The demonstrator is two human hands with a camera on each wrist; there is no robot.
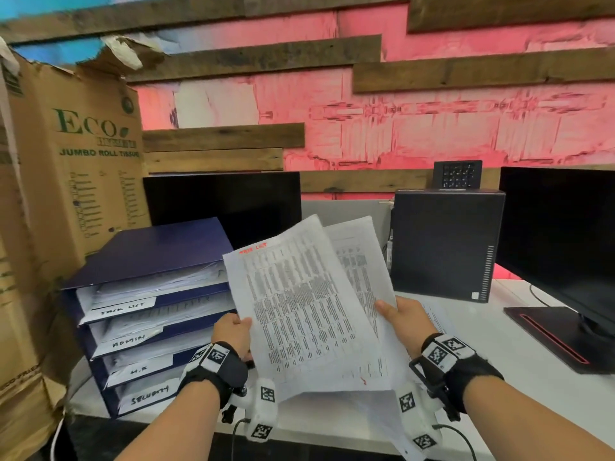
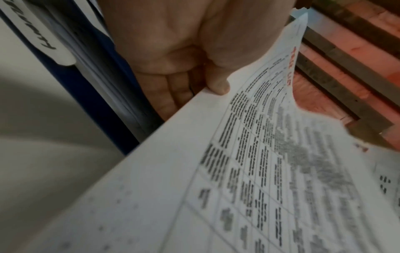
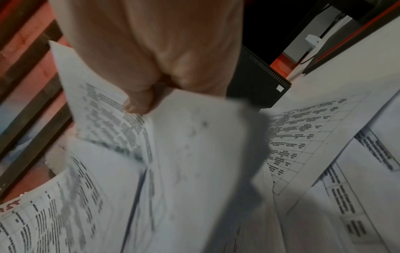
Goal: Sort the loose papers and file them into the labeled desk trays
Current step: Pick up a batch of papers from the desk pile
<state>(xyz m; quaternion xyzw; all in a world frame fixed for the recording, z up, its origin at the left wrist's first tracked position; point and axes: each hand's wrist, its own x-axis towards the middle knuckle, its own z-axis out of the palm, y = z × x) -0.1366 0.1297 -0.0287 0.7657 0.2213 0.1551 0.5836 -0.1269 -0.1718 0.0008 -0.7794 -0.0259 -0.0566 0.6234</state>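
Observation:
My left hand [image 1: 233,331] pinches the left edge of a printed sheet [image 1: 306,311] headed in red "Task List"; in the left wrist view the thumb [image 2: 218,85] lies on top of that sheet [image 2: 249,179] and the fingers under it. My right hand [image 1: 402,317] grips a second sheaf of papers [image 1: 362,257] fanned out behind the first, its thumb on top [image 3: 138,104]. Both hands hold the papers up above the desk. To the left stands a blue stacked tray unit [image 1: 149,314] with handwritten labels: Task List [image 1: 123,309], Admin, H.R, and a bottom one.
More printed sheets [image 3: 314,137] lie on the white desk [image 1: 539,394] under my right hand. A black PC case [image 1: 442,244] and a monitor [image 1: 559,234] stand at the right, another monitor [image 1: 223,201] behind the trays, a cardboard box [image 1: 66,178] at far left.

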